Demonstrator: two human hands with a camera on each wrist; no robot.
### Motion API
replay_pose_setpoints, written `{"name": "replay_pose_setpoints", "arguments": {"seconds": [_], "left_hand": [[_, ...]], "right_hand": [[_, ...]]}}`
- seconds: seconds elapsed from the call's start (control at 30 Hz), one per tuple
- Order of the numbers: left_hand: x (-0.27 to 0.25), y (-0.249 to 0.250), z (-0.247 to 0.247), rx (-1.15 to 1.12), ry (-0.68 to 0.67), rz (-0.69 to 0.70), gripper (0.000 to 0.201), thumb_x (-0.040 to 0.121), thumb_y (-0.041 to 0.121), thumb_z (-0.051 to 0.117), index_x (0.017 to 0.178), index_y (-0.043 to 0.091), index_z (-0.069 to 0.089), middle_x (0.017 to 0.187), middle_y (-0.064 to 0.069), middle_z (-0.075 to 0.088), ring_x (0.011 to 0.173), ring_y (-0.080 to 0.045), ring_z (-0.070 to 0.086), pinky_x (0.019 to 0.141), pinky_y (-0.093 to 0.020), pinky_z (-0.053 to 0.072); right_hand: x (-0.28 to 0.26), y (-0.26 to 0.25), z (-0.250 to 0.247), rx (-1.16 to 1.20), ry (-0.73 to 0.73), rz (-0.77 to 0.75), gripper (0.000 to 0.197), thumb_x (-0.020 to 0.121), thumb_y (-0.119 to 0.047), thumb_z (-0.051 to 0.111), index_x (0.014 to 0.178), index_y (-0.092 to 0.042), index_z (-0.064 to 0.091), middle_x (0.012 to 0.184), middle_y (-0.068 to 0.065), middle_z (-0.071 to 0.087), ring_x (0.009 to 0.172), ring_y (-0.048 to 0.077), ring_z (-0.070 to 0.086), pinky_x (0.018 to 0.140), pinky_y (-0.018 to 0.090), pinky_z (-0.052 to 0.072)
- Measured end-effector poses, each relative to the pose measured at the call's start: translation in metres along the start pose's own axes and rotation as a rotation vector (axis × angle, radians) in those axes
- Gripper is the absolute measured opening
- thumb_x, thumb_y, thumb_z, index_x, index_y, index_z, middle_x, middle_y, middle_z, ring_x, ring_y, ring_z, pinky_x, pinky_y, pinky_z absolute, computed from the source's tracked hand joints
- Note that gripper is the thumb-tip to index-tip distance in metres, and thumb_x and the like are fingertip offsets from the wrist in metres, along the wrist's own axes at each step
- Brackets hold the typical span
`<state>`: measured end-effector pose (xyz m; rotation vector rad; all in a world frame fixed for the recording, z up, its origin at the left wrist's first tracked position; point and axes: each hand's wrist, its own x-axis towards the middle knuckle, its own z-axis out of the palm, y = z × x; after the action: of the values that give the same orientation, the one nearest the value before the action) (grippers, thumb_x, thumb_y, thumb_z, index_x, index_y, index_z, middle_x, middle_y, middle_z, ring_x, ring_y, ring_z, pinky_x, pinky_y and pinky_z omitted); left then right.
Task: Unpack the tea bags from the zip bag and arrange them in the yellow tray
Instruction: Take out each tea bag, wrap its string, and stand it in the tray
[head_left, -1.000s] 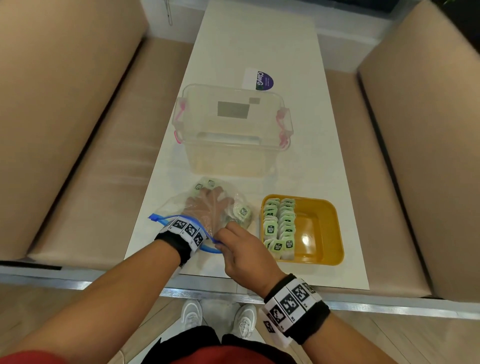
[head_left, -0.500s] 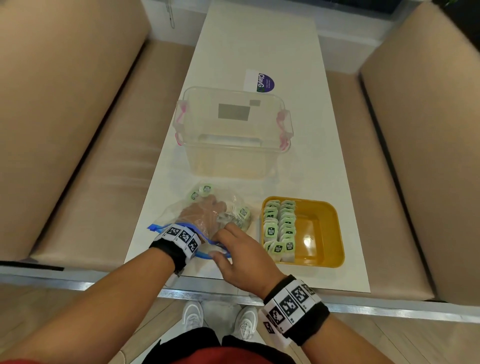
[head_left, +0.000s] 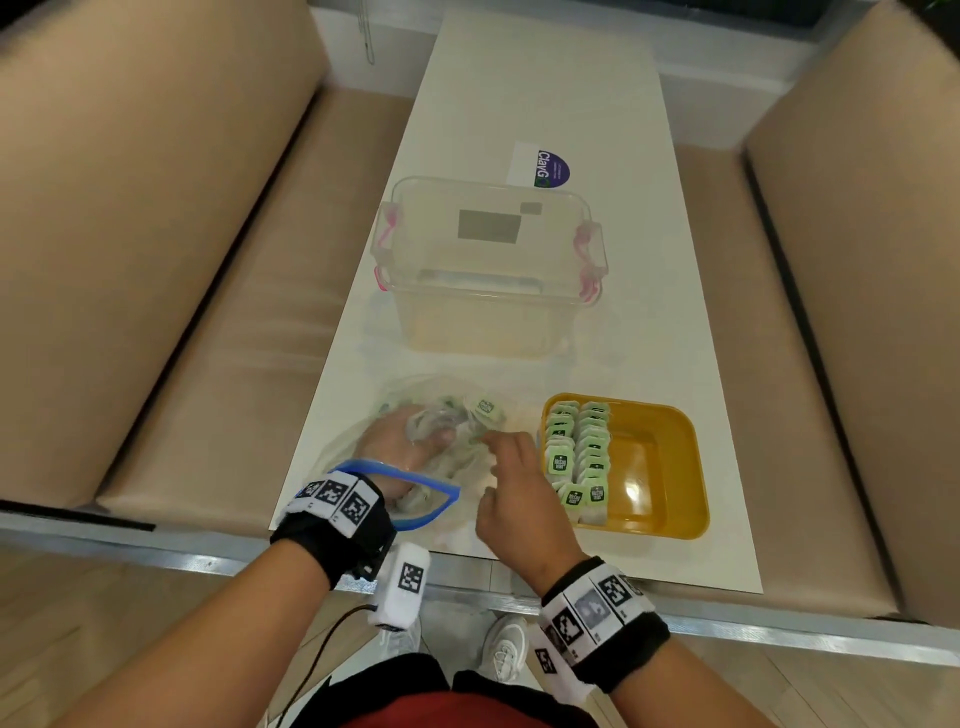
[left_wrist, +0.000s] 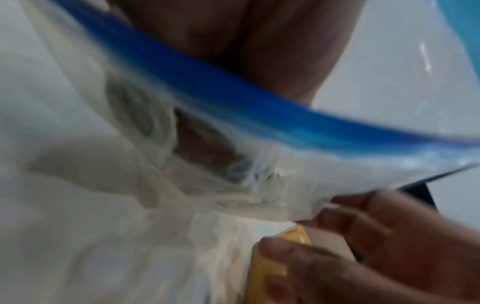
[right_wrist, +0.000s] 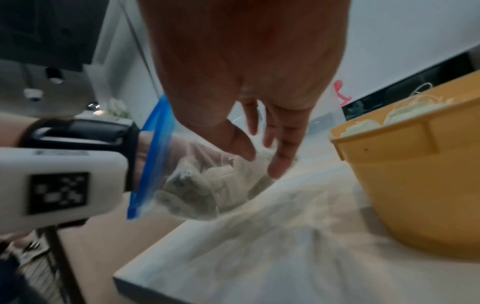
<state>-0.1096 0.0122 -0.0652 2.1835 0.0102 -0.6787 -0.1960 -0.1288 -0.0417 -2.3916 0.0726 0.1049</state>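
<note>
White table (head_left: 545, 104): left hand (head_left: 400, 447), curled on tea bags (head_left: 483, 408) inside zip bag (head_left: 415, 400); right hand (head_left: 511, 483), loosely spread, steadies it; bags are best lifted toward yellow tray (head_left: 670, 467) at three o'clock.

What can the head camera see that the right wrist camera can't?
Only the head view shows the whole clear box, the sticker behind it, and two rows of tea bags filling the tray's left side. Only the right wrist view shows the tray's outer side wall and the table's near edge from low down. Both show the left hand inside the zip bag, the right hand beside it, and the yellow tray.
</note>
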Motion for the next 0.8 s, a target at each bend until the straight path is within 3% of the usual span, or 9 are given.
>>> {"name": "replay_pose_setpoints", "arguments": {"seconds": [0.03, 0.13, 0.27, 0.37, 0.47, 0.57, 0.63, 0.73, 0.8], "left_hand": [[-0.001, -0.001, -0.011, -0.028, 0.023, 0.074, 0.009, 0.091, 0.033, 0.073, 0.095, 0.028, 0.067, 0.091, 0.006, 0.069, 0.089, -0.019, 0.066, 0.079, -0.02, 0.049], [0.008, -0.011, -0.023, -0.147, 0.043, 0.092, 0.041, 0.086, 0.04, 0.076, 0.115, 0.012, 0.068, 0.104, -0.004, 0.072, 0.1, -0.029, 0.068, 0.093, -0.045, 0.054], [-0.006, -0.012, -0.013, -0.586, -0.071, 0.114, 0.026, 0.094, 0.024, 0.071, 0.116, 0.011, 0.07, 0.109, -0.011, 0.073, 0.108, -0.034, 0.068, 0.096, -0.052, 0.052], [-0.014, -0.007, -0.016, -0.828, -0.205, 0.01, 0.054, 0.08, 0.038, 0.081, 0.125, 0.011, 0.066, 0.119, -0.018, 0.071, 0.112, -0.036, 0.067, 0.096, -0.052, 0.052], [-0.018, -0.003, -0.012, -0.884, -0.256, -0.081, 0.069, 0.063, 0.043, 0.09, 0.121, 0.013, 0.069, 0.113, -0.02, 0.071, 0.101, -0.033, 0.066, 0.084, -0.047, 0.049], [-0.02, -0.002, -0.008, -0.899, -0.224, -0.104, 0.055, 0.071, 0.034, 0.088, 0.115, 0.008, 0.071, 0.104, -0.018, 0.072, 0.095, -0.032, 0.066, 0.083, -0.048, 0.048], [-0.022, 0.0, -0.007, -0.939, -0.178, -0.101, 0.036, 0.075, 0.025, 0.087, 0.105, 0.01, 0.073, 0.099, -0.016, 0.072, 0.087, -0.029, 0.068, 0.075, -0.041, 0.052], [-0.025, 0.0, -0.01, -1.027, -0.129, -0.137, 0.004, 0.082, 0.02, 0.079, 0.085, 0.019, 0.079, 0.088, -0.019, 0.064, 0.073, -0.031, 0.059, 0.061, -0.04, 0.043], [-0.026, 0.001, -0.014, -1.12, -0.051, -0.206, 0.004, 0.083, 0.015, 0.075, 0.081, 0.017, 0.077, 0.08, -0.015, 0.065, 0.065, -0.029, 0.057, 0.059, -0.037, 0.044]], "right_hand": [[0.003, 0.0, 0.0, 0.012, 0.01, 0.062, 0.066, 0.076, 0.004, 0.052, 0.137, -0.016, 0.038, 0.13, 0.003, 0.035, 0.098, 0.026, 0.058, 0.08, 0.044, 0.054], [0.013, -0.004, 0.0, -0.012, -0.035, 0.112, 0.081, 0.073, 0.007, 0.053, 0.146, -0.021, 0.03, 0.136, 0.004, 0.033, 0.1, 0.03, 0.058, 0.082, 0.046, 0.053], [0.024, -0.004, 0.005, -0.041, -0.014, 0.048, 0.067, 0.081, 0.001, 0.05, 0.141, -0.027, 0.038, 0.134, 0.002, 0.038, 0.1, 0.032, 0.06, 0.083, 0.048, 0.053], [0.029, -0.005, 0.008, 0.0, -0.01, 0.007, 0.041, 0.088, -0.003, 0.049, 0.125, -0.018, 0.057, 0.121, 0.007, 0.05, 0.101, 0.031, 0.059, 0.083, 0.045, 0.051], [0.031, -0.007, 0.007, -0.012, -0.014, 0.0, 0.021, 0.09, -0.004, 0.049, 0.104, -0.011, 0.063, 0.104, 0.01, 0.055, 0.093, 0.032, 0.058, 0.079, 0.042, 0.048], [0.032, -0.008, 0.006, -0.017, 0.001, 0.001, 0.016, 0.087, -0.002, 0.049, 0.092, -0.007, 0.064, 0.096, 0.011, 0.056, 0.087, 0.031, 0.058, 0.076, 0.043, 0.048], [0.033, -0.007, 0.003, -0.036, 0.023, 0.016, 0.016, 0.087, -0.001, 0.049, 0.092, -0.004, 0.063, 0.096, 0.013, 0.057, 0.086, 0.033, 0.057, 0.075, 0.043, 0.047], [0.037, -0.004, -0.003, -0.068, 0.072, 0.073, 0.016, 0.088, 0.0, 0.047, 0.093, -0.004, 0.062, 0.098, 0.014, 0.057, 0.087, 0.032, 0.057, 0.075, 0.042, 0.048], [0.041, -0.004, -0.006, -0.095, 0.08, 0.106, 0.016, 0.088, 0.0, 0.047, 0.093, -0.005, 0.062, 0.098, 0.013, 0.056, 0.087, 0.03, 0.056, 0.075, 0.041, 0.048]]}}
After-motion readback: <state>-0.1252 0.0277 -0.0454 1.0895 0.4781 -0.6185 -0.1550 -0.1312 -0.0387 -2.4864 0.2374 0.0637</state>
